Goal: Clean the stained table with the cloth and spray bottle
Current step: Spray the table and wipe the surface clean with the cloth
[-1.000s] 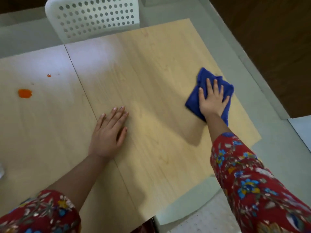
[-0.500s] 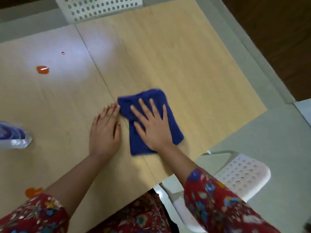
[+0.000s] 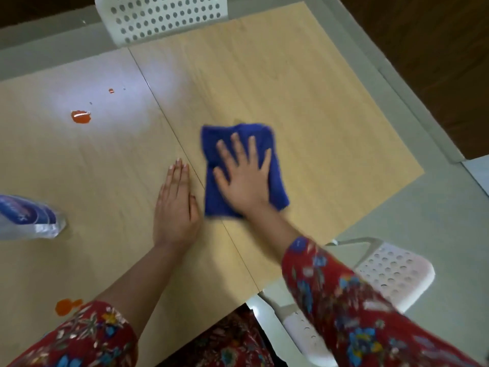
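Note:
My right hand [image 3: 242,177] presses flat, fingers spread, on a folded blue cloth [image 3: 275,186] near the middle of the light wooden table [image 3: 317,102]. Just left of the cloth, my left hand [image 3: 176,205] rests flat on the table with its fingers straight and together. A clear spray bottle with a blue label [image 3: 26,217] lies at the left edge, partly cut off. An orange stain [image 3: 80,117] sits at the far left, with a small orange spot [image 3: 111,90] beyond it. Another orange stain [image 3: 66,306] lies near my left sleeve.
A white perforated chair [image 3: 164,17] stands at the table's far side. A second white perforated chair [image 3: 391,271] is at the near right, beside my right arm. Grey floor surrounds the table, with dark floor at the upper right.
My right hand swept the cloth from the table's right side to the middle beside my left hand, then slightly right again. My left hand stayed flat on the table.

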Demonstrator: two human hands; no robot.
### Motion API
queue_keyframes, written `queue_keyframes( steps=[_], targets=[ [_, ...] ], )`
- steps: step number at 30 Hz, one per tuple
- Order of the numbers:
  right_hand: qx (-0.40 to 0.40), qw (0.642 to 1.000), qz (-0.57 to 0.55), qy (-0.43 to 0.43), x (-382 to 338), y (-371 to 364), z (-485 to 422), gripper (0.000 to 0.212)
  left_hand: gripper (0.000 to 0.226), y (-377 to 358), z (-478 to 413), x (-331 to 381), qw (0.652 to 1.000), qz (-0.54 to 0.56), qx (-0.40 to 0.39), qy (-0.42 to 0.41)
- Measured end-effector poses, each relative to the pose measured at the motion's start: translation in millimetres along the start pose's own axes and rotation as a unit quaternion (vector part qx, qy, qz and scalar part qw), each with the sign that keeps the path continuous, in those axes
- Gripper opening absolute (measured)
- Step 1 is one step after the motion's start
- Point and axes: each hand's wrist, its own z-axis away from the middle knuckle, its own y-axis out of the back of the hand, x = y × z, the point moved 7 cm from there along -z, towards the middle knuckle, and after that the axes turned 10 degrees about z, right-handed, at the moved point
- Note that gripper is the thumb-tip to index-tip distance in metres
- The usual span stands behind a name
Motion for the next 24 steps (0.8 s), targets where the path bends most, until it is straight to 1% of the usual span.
queue_keyframes(
  steps=[1,2,3,4,6,8,10,13,16,19,22,24],
  targets=[
    [0.007,0.999,-0.001,0.052,-18,-1,29,0.060,0.061,1,0,1,1.000,0.003,0.002,-0.005],
    [0.008,0.996,-0.008,0.093,-18,-2,53,0.059,0.060,1,0,2,1.000,-0.001,-0.001,-0.014],
    [0.002,0.994,-0.019,0.106,-1,-5,67,0.058,0.060,-1,1,4,1.000,-0.009,-0.011,-0.026],
    [0.000,0.996,-0.029,0.089,29,-8,69,0.059,0.060,-2,1,5,0.999,-0.020,-0.025,-0.037],
    [-0.018,0.999,-0.018,-0.033,119,-15,55,0.063,0.061,-6,2,8,0.996,-0.047,-0.048,-0.062],
    [-0.049,0.984,-0.008,-0.174,212,-15,39,0.067,0.060,-10,1,12,0.993,-0.066,-0.056,-0.084],
    [-0.062,0.967,-0.017,-0.246,275,-15,25,0.065,0.058,-13,1,13,0.990,-0.075,-0.064,-0.097],
    [-0.055,0.944,-0.040,-0.324,315,-18,21,0.060,0.055,-11,3,15,0.990,-0.064,-0.057,-0.109],
    [-0.047,0.927,-0.039,-0.370,315,-21,37,0.060,0.054,-10,3,16,0.991,-0.055,-0.050,-0.112],
    [-0.042,0.921,-0.031,-0.387,278,-25,69,0.060,0.053,-8,5,14,0.992,-0.042,-0.040,-0.112],
    [-0.013,0.940,-0.014,-0.340,200,-23,102,0.065,0.051,-6,4,14,0.993,-0.019,-0.043,-0.111],
    [-0.014,0.957,-0.014,-0.290,133,-22,125,0.068,0.052,1,11,13,0.994,0.005,-0.042,-0.105]
  ],
)
